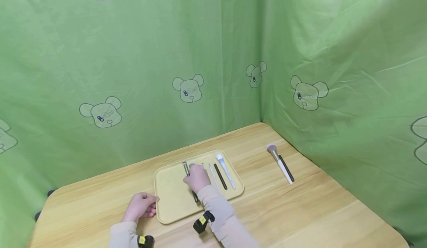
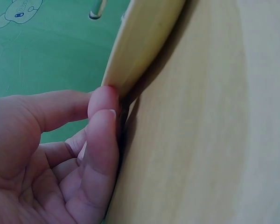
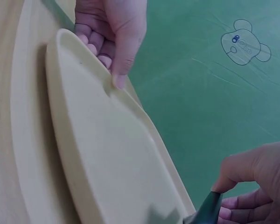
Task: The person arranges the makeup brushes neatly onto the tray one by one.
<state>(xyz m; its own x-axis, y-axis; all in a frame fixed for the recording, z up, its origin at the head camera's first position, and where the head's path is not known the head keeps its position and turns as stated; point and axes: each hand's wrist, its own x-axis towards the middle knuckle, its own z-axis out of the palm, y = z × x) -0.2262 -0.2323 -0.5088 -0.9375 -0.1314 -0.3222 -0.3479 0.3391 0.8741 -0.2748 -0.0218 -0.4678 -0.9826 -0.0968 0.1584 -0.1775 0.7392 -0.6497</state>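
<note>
My left hand [image 1: 139, 206] pinches the left rim of a pale yellow tray [image 1: 173, 207], thumb on the rim and fingers curled at its edge; the left wrist view shows this hand [image 2: 60, 154] close up. Over the middle of the tray, my right hand [image 1: 197, 178] grips a dark-handled makeup brush [image 1: 195, 196], whose silver end sticks out beyond the fingers. In the right wrist view, the right thumb and fingers pinch the dark handle [image 3: 209, 207]. To the right of this hand lie a thin white stick [image 1: 214, 177], a dark stick [image 1: 220, 177] and a white-and-blue brush [image 1: 227, 170].
Right of the tray, a large brush [image 1: 280, 162] with a purple-grey head and white handle lies beside a black stick [image 1: 287, 169] on the wooden table [image 1: 300, 211]. Green curtains [image 1: 146, 73] with bear prints hang behind the table and along its right side.
</note>
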